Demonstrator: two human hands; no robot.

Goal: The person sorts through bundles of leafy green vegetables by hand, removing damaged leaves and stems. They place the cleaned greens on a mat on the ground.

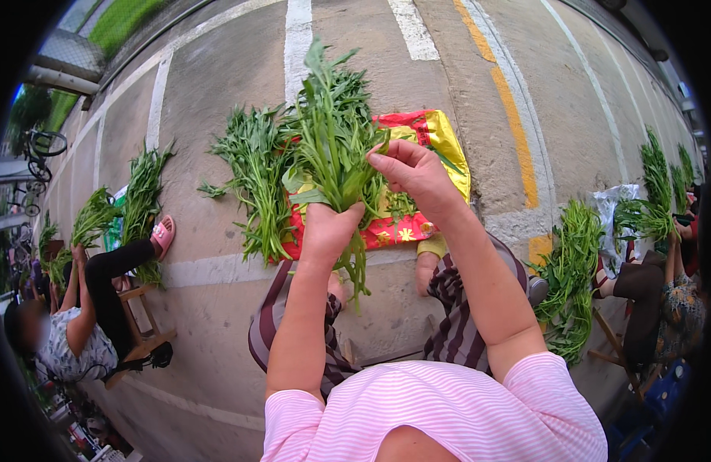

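My left hand (328, 233) is closed round a bunch of long-stemmed leafy greens (332, 131), held up in front of me. Its leaves point away from me, and the stem ends hang below my fist. At the right edge of the bunch, my right hand (417, 173) pinches a leaf between thumb and forefinger. Beneath the bunch lies a red and yellow plastic sack (450, 146), spread flat on the ground and partly hidden. A heap of the same greens (255, 173) rests along its left side, with more greens behind the bunch.
On the left, a seated person (70, 331) handles greens beside another pile (143, 185). To the right, a second person (675, 308) also holds greens, near a large heap (571, 269) and a whitish plastic sheet (613, 219). Painted lines (517, 138) cross the concrete ground.
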